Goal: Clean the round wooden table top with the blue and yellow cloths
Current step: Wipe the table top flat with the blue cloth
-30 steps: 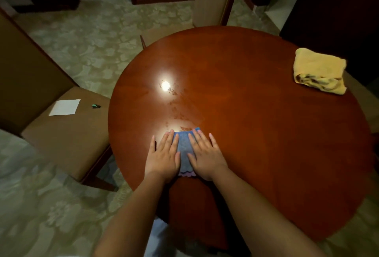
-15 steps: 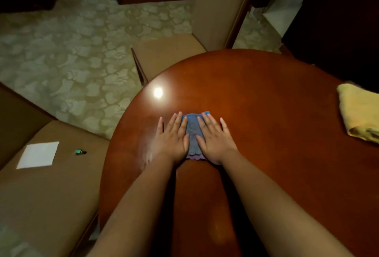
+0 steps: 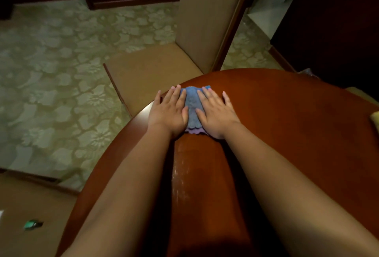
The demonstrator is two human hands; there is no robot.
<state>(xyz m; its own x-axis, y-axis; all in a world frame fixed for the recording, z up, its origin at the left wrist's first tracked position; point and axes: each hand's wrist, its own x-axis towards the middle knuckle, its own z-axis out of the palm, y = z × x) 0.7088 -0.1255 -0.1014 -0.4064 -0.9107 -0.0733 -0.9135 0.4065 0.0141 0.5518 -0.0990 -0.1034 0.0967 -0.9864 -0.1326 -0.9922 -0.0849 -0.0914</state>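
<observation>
Hands lie flat and side by side at frame centre: the left hand (image 3: 167,113) and right hand (image 3: 217,114) press their straight fingers on the small blue scalloped cloth (image 3: 192,109), likely to spread pressure. It sits near the far edge of the round reddish-brown wooden table top (image 3: 287,133). The folded yellow cloth (image 3: 375,120) waits at the right edge, seemingly for later.
</observation>
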